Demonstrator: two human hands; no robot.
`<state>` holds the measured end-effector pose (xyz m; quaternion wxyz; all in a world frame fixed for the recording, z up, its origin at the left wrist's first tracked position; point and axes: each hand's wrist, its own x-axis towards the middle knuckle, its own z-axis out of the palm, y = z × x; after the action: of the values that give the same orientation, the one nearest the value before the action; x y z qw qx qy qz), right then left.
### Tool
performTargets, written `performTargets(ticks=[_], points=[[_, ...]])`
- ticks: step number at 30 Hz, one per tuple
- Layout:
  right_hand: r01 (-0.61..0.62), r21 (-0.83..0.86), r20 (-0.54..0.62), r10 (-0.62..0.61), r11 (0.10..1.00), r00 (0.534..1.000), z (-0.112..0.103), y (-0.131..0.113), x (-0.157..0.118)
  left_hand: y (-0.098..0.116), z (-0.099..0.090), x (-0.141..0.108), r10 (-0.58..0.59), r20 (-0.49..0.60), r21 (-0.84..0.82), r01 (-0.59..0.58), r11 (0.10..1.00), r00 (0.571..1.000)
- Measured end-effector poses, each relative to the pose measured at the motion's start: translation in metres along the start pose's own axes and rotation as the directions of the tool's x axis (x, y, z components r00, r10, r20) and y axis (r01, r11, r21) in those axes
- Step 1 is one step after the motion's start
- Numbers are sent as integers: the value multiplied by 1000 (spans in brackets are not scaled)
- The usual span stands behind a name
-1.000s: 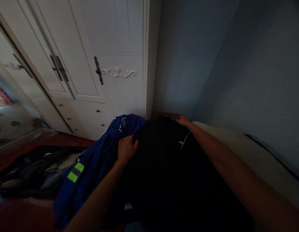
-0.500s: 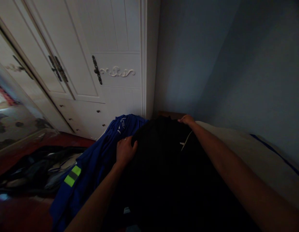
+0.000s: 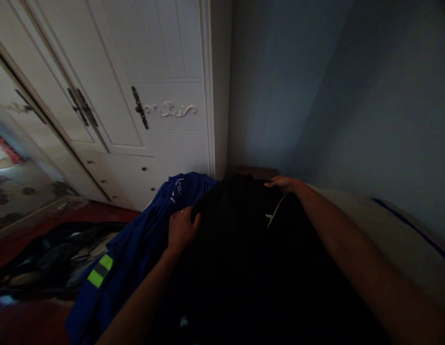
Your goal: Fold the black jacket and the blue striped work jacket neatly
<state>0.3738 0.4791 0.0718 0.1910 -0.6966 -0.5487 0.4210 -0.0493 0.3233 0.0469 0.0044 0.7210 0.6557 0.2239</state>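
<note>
A black garment [image 3: 237, 258], which looks like a jacket, lies spread out in front of me. It has a thin pale line and small white lettering near its right shoulder. My left hand [image 3: 182, 230], with a ring on one finger, is closed on the garment's left edge. At the far right shoulder, my right hand [image 3: 281, 183] rests on the cloth with its fingers stretched out. A blue garment [image 3: 146, 227] with white lettering and a yellow-green reflective patch lies to the left, partly under the black one. Dark shadow hides most folds.
A white wardrobe [image 3: 175, 57] with dark handles stands behind on the left. The blue-grey wall [image 3: 280, 86] rises behind on the right. On the red floor [image 3: 31, 318] lies an open dark bag [image 3: 53, 258] with clothes inside. A pale mattress-like surface [image 3: 355, 211] extends right.
My left hand and the garment's left edge have shifted slightly left and down. The fingers of my right hand have straightened out at the shoulder. The view has tilted a little.
</note>
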Motion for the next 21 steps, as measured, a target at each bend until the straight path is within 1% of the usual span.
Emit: performTargets(ticks=[2,4,7,10,13,16,19,21], points=[[34,18,-40,-34,999,999,-1,3,3,0,0,0,-1,-3,-2,1,1000,1000],[71,21,-133,-67,997,989,4,7,9,0,0,0,-12,-2,-4,12,1000,1000],[116,1,-277,-111,993,954,16,11,19,-1,1,1,-16,0,-3,16,1000,1000],[127,-58,-356,-139,990,924,24,12,25,-1,2,1,-9,-4,0,9,1000,1000],[98,-173,-399,-160,980,903,29,11,26,-1,2,1,-13,-3,3,13,1000,1000],[62,-313,-408,-193,948,892,33,8,24,-1,2,1,-14,5,9,14,1000,1000],[29,-429,-399,-219,903,890,34,4,16,-1,3,1,-12,6,17,12,1000,1000],[17,-490,-411,-248,871,877,35,1,7,-1,3,1,-14,8,31,13,999,1000]])
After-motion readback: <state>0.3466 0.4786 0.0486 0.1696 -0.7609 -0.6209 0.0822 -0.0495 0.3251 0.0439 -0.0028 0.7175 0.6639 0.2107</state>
